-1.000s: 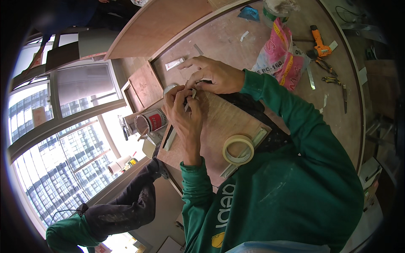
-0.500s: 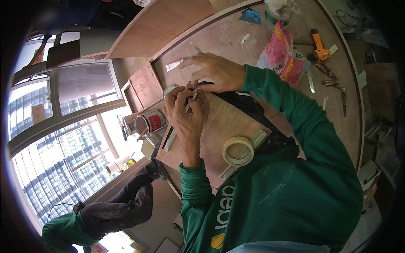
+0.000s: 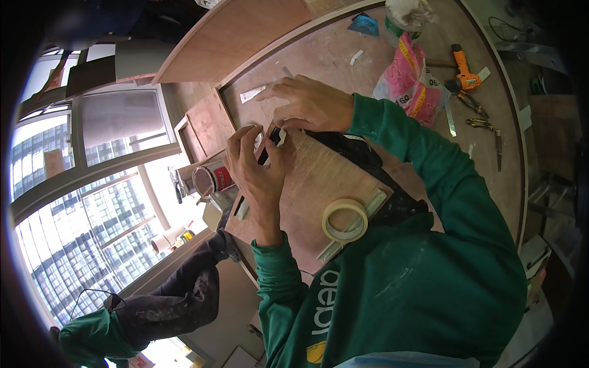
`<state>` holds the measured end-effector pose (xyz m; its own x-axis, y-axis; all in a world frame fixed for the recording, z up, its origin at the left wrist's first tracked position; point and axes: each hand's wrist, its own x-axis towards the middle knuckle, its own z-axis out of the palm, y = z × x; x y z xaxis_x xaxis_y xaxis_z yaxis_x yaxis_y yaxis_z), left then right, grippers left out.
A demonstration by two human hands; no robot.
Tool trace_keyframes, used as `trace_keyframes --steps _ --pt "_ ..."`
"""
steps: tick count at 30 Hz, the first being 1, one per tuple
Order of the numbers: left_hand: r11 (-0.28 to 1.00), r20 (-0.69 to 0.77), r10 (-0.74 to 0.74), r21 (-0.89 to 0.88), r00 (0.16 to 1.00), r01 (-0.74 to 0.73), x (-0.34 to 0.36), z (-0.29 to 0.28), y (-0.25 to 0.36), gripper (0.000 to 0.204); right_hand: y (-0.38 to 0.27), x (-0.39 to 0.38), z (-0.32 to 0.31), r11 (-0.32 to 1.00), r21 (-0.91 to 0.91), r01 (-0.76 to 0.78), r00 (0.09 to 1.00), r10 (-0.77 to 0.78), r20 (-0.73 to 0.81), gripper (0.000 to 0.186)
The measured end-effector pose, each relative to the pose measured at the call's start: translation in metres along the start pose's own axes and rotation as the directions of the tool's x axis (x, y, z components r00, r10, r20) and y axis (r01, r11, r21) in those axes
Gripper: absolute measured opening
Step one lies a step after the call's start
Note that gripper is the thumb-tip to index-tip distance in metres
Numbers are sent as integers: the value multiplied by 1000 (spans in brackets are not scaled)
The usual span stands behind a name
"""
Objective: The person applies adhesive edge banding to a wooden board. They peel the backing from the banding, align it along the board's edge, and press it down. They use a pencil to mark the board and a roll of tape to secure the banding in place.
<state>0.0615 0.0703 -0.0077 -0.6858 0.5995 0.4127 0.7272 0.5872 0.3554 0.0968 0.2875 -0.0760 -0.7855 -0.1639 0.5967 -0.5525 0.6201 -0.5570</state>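
While the left hand [image 3: 256, 172] gapes and the right hand [image 3: 320, 108] hides its grip, edge work on the flat brown wooden panel [image 3: 325, 172], mid-frame, seemingly needs fine pinching next.

Brown board [image 3: 322, 178], cream tape roll [image 3: 327, 222], green sleeves [image 3: 417, 142], yellow-banded pink bag [image 3: 412, 92]

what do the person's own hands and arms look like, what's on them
The left hand and right hand are bare, with no gloves and no ring or watch that shows. Both the left sleeve and right sleeve are long, green and creased, with matching green cuffs. They belong to a green sweatshirt with white lettering and a yellow mark in front.
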Motion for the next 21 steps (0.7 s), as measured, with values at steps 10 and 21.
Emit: trace_keyframes --steps 10,21 --pt "997 48 -78 -23 996 79 -6 0 7 24 -1 7 7 1000 -25 -10 999 9 -35 15" --pt "999 -13 -37 25 999 37 -10 -10 1 25 -36 -28 7 887 311 -340 899 404 -168 22"
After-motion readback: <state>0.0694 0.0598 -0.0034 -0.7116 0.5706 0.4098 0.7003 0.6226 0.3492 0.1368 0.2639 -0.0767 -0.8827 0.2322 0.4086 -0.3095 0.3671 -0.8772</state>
